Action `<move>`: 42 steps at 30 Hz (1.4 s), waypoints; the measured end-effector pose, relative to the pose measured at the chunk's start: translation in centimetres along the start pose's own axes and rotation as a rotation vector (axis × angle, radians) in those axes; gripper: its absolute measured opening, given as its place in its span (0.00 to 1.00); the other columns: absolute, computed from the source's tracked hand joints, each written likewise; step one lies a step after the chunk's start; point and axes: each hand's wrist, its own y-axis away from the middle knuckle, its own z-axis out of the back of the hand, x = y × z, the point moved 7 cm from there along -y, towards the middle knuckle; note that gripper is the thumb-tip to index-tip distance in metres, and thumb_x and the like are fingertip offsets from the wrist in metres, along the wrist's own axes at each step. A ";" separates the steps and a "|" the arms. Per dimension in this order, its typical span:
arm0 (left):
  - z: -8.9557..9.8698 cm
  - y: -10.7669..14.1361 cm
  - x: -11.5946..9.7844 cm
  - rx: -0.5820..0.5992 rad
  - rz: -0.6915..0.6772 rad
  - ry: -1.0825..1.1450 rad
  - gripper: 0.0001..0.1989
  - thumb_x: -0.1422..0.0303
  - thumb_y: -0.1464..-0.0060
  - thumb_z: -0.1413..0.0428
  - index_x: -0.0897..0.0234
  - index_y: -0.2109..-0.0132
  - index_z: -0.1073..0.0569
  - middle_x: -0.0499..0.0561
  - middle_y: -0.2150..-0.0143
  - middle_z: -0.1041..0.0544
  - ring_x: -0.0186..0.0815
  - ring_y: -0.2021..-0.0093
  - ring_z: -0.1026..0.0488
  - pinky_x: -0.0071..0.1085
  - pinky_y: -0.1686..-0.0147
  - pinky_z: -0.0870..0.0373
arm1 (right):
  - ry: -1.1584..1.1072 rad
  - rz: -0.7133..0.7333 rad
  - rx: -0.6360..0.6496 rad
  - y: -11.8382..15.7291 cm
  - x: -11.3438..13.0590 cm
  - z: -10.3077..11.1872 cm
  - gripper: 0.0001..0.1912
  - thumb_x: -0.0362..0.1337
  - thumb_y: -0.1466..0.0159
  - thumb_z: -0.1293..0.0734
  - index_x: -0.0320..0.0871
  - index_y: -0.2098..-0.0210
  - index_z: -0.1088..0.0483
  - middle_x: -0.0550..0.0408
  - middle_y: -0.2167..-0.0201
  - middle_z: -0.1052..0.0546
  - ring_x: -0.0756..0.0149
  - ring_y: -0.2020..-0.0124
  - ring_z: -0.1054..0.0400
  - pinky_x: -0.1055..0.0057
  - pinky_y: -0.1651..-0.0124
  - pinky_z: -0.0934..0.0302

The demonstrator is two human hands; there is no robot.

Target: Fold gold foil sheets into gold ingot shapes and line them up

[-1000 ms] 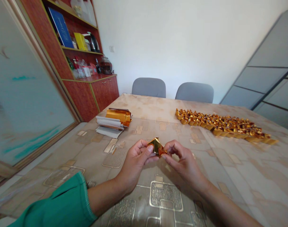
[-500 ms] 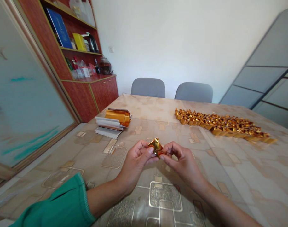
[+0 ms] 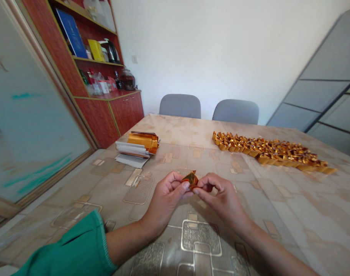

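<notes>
Between my two hands is a small folded piece of gold foil paper (image 3: 192,178), with a pointed tip upward. My left hand (image 3: 169,197) pinches its left side between thumb and fingers. On the right side, the thumb and forefinger of my right hand (image 3: 221,194) are closed on the same piece. At the back left lies a stack of gold and white paper sheets (image 3: 143,142), curled at the edges. Many folded gold pieces (image 3: 267,151) stand packed in rows at the back right.
A patterned cover lies over the table (image 3: 169,130). Two grey chairs (image 3: 180,106) (image 3: 235,111) stand behind its far edge. To the left are a red-brown cabinet (image 3: 106,115) with shelved items and a glass panel (image 3: 34,115).
The gold piece has tilted between my fingers and shows a different face, its tip now leaning right. My hands have barely shifted.
</notes>
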 end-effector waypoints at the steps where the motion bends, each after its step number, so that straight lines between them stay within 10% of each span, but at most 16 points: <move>1: 0.0 0.0 0.0 0.004 -0.002 0.004 0.15 0.63 0.51 0.32 0.65 0.66 0.31 0.46 0.70 0.22 0.32 0.67 0.23 0.30 0.60 0.24 | 0.015 0.009 -0.009 0.0 0.1 0.0 0.06 0.36 0.41 0.29 0.44 0.74 0.28 0.58 0.77 0.28 0.68 0.75 0.37 0.72 0.71 0.43; 25: -0.1 0.2 0.5 -0.009 0.041 0.052 0.18 0.64 0.56 0.29 0.66 0.68 0.31 0.47 0.72 0.21 0.28 0.71 0.24 0.23 0.66 0.26 | 0.101 0.118 -0.064 0.3 0.9 0.2 0.07 0.34 0.40 0.28 0.46 0.74 0.28 0.58 0.74 0.29 0.64 0.69 0.37 0.69 0.66 0.45; 42: 0.3 0.2 0.7 -0.086 0.089 0.184 0.17 0.70 0.59 0.28 0.68 0.67 0.29 0.48 0.69 0.20 0.29 0.69 0.23 0.27 0.63 0.22 | -0.267 -0.037 -0.040 0.1 -0.5 -0.4 0.05 0.35 0.39 0.31 0.46 0.68 0.33 0.58 0.70 0.29 0.66 0.68 0.35 0.69 0.64 0.40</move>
